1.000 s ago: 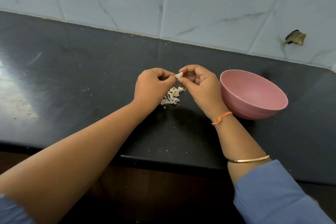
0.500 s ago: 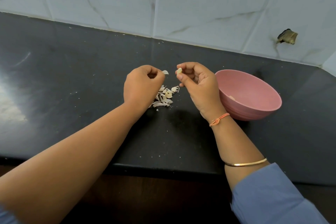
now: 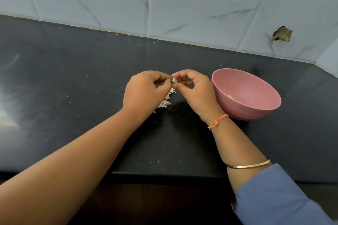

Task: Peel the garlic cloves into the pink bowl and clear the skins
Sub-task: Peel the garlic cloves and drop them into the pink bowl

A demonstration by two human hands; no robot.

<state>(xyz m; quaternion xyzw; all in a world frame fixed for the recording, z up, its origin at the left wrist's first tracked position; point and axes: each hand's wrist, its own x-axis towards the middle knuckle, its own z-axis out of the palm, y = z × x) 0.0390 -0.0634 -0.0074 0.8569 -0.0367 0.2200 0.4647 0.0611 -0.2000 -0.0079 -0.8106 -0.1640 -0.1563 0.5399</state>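
Observation:
My right hand pinches a small pale garlic clove between thumb and fingertips, above the black counter. My left hand is just left of it, fingers curled, its fingertips pinching at the clove's left side. A small pile of white garlic skins lies on the counter under and between the hands, partly hidden by the left hand. The pink bowl stands right of my right hand, with one peeled clove visible inside.
The black counter runs wide to the left, with small skin flecks scattered on it. A marbled tile wall stands behind, with a broken hole at the right. The counter's front edge lies near my forearms.
Half a second ago my hands were apart, the left one pulling a bit of skin away. Now they have come together again on the clove.

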